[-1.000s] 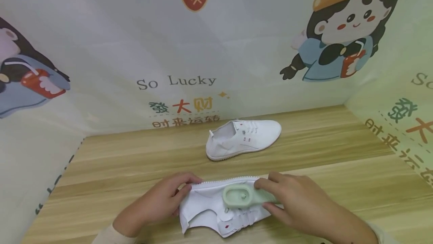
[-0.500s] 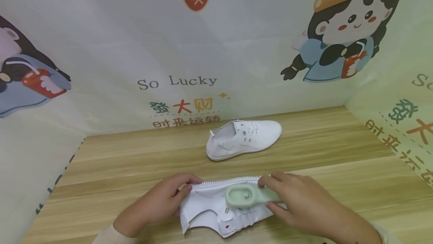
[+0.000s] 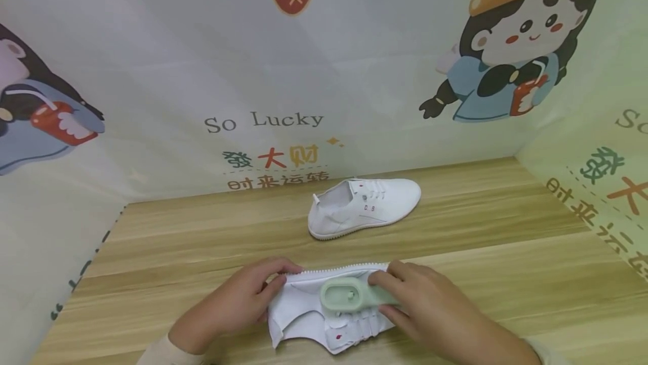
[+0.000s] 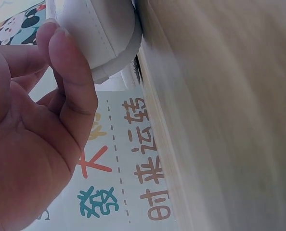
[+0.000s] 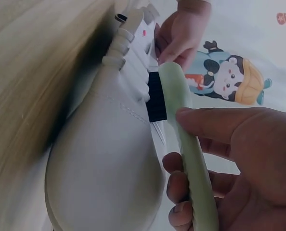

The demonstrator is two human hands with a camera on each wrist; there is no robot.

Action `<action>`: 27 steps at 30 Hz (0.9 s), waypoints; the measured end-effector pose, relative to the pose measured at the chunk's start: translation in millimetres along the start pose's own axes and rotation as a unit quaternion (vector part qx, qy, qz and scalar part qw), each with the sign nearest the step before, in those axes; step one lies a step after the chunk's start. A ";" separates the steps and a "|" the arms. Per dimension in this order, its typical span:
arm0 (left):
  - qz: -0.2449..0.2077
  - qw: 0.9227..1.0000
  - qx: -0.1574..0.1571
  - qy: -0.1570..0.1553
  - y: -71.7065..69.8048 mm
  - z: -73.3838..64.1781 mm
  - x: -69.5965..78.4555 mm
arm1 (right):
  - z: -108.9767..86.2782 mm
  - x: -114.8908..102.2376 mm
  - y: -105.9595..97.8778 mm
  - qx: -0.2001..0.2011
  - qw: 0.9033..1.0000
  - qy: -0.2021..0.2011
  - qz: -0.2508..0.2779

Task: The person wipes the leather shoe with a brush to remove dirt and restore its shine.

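Observation:
A white lace-up shoe [image 3: 298, 300] lies tipped on its side at the front of the table, its ridged sole turned away from me and its opening toward me. At the heel end my left hand [image 3: 248, 294] pinches the shoe between thumb and fingers, as the left wrist view also shows with the heel [image 4: 102, 29]. My right hand [image 3: 430, 309] grips the handle of a pale green brush [image 3: 341, 294]. Seen from the right wrist, the brush's dark bristles [image 5: 156, 96] press on the shoe's side beside the laces. The toe is partly hidden behind the right hand.
Another white shoe [image 3: 392, 202] stands upright further back on the wood-grain table [image 3: 202, 230], toe to the right. Printed cloth walls [image 3: 374, 89] with cartoon figures and lettering enclose the table at the back and both sides.
The brush in my right hand first slid a little right toward the toe, then back left toward the heel along the shoe's side. My left hand and both shoes have stayed in place.

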State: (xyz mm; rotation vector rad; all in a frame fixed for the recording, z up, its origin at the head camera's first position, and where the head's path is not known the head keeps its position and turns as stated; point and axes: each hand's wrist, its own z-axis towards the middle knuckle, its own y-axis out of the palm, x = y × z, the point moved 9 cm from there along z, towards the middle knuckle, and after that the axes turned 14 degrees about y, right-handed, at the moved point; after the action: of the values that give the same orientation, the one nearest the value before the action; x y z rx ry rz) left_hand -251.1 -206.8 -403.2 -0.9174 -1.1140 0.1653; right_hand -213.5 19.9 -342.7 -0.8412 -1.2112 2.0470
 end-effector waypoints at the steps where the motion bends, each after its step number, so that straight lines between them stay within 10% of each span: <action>1: 0.001 1.000 0.000 0.000 -0.3 0.1 0.2 | 0.0 -1.0 0.4 0.001 1.000 -0.003 0.002; 27: 0.029 0.999 0.001 0.015 -2.5 1.7 2.7 | 3.1 12.9 -12.0 -0.016 0.999 0.043 -0.026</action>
State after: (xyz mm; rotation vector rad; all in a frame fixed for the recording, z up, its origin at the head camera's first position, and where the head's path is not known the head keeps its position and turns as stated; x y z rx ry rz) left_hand -252.0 -206.0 -399.4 -0.9470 -1.0591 0.1992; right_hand -221.6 32.9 -333.4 -0.8942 -1.2091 1.9354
